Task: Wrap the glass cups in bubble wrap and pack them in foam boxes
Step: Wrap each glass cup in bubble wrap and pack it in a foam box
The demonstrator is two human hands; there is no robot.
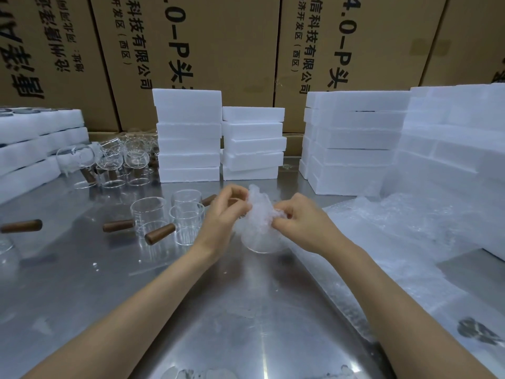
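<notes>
Both forearms extended forward over the steel surface [82,283], bare, converging toward the centre. Left hand [221,214] bent at the wrist, fingers [235,191] curled and pinching the gathered top of the bubble wrap [259,206]. Right hand [303,217] opposite, knuckles up, fingers [281,212] pressed together on the same bunch of wrap from the other side. Wrapped cup [261,239] standing on the surface directly beneath and between the hands, glass base visible under the wrap. Unwrapped glass cups [166,214] with brown wooden handles [159,233] grouped just left of the left hand; further glassware [120,162] behind, near the back left. Loose sheets of bubble wrap [396,228] spread to the right of the right forearm. Foam boxes [188,135] stacked along the back and right edge. Printed cardboard cartons [218,50] behind everything.
</notes>
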